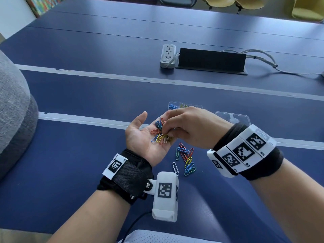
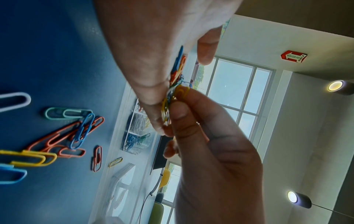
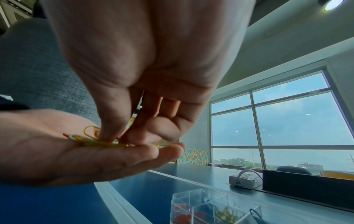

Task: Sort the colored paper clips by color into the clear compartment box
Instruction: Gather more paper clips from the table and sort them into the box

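Observation:
My left hand (image 1: 138, 137) lies palm up above the blue table, fingers nearly straight, with a small heap of mixed paper clips (image 1: 160, 132) on the palm. From the right, my right hand (image 1: 189, 125) reaches down into that heap. Its thumb and fingertips pinch a yellow clip (image 3: 91, 141), also seen as a yellow clip (image 2: 178, 92) in the left wrist view. More loose clips (image 1: 185, 158) in red, blue, green, yellow and white lie on the table below the hands. The clear compartment box (image 1: 177, 106) stands just behind, holding blue, yellow and red clips (image 3: 226, 213).
The box's clear lid (image 1: 233, 117) lies to the right behind my right wrist. A white power strip (image 1: 168, 56), a black cable flap (image 1: 210, 60) and grey cables sit farther back. A grey cushion (image 1: 14, 111) bulges in at the left. White tape lines cross the table.

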Available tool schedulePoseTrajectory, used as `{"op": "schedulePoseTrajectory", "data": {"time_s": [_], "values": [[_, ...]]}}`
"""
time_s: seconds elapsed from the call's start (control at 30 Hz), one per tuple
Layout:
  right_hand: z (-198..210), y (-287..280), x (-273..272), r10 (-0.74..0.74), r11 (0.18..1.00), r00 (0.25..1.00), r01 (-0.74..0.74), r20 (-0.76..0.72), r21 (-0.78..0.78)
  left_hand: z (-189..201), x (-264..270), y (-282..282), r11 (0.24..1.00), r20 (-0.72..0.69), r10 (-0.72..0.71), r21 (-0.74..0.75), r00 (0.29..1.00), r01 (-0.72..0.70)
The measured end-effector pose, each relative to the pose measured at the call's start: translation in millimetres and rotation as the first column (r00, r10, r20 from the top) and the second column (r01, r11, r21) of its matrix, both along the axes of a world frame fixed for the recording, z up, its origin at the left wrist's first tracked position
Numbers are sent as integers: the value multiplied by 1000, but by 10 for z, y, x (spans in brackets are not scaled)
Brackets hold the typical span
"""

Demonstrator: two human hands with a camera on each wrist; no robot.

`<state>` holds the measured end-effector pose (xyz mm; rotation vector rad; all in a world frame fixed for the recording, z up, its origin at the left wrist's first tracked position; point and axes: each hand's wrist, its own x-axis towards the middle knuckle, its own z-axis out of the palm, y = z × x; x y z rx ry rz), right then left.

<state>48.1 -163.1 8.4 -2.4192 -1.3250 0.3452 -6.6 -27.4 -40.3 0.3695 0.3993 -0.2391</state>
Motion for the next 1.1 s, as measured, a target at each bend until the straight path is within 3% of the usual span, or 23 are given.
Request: {"op": "schedulePoseTrajectory", "data": {"time_s": [0.27,0.57,0.77,1.1], "values": [[25,-20,8,29,1000,1000,-29,-11,11,5,-10,58,1000,6,-15,0,1000,15],[23,89,-11,17,992,1000,-18,8,126,26,-2,25,1000,26,22,9,999,-22],[68,217,-64,60,995,995,-54,75,-86,22,-8,11,999,-35,3,45,999,-2],[26,255,-75,100,986,980,-75,170,-147,-24,7,47,998,-87,45,36,995,-42]]}}
